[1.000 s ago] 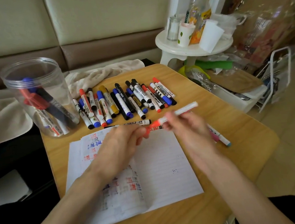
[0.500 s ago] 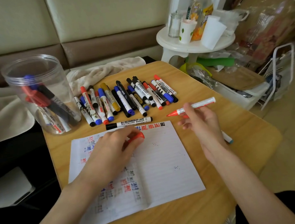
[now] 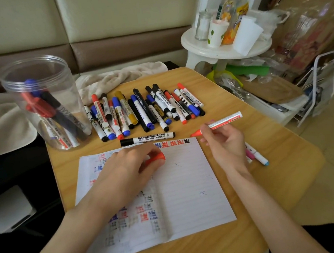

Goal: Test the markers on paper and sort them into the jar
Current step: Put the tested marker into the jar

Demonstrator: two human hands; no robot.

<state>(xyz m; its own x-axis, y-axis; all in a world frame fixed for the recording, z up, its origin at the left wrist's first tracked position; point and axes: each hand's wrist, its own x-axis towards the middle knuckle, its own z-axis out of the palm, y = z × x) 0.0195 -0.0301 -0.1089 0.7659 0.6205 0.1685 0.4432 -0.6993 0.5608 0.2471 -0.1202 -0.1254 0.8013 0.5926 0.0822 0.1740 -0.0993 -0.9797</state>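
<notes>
**On the small wooden table, a red marker uncapped and poised over the page**

Across the wooden table (image 3: 284, 177) the work is laid out in a usable order, largest first: the clear plastic jar (image 3: 43, 103) stands at the far left corner, upright and lidless, with several red, blue and black markers already leaning inside it, so judged good ones can be dropped in without reaching across the page. Just beside it, along the far edge, lies the row of untested markers (image 3: 145, 110), side by side and touching, and one black whiteboard marker (image 3: 147, 138) rests crosswise between that row and the sheet. The lined paper (image 3: 191, 197) sits nearest the person, its left half and top edge crowded with red, blue and black test marks, the right half mostly bare and probably kept for this trial.

The left hand (image 3: 123, 171) lies flat on the paper, pinning it, with its fingers curled shut around the red cap (image 3: 156, 158), which peeps out at the fingertips. The right hand (image 3: 222, 140) is closed in a writing pinch on the red marker (image 3: 217, 124): thumb and fingertips clamp the barrel just behind the bare tip, which points left and hovers clear of the paper's top right corner, while the white barrel runs up and right past the knuckles. Two pastel pens (image 3: 258, 157) lie partly hidden beneath that wrist, seemingly set aside.
</notes>
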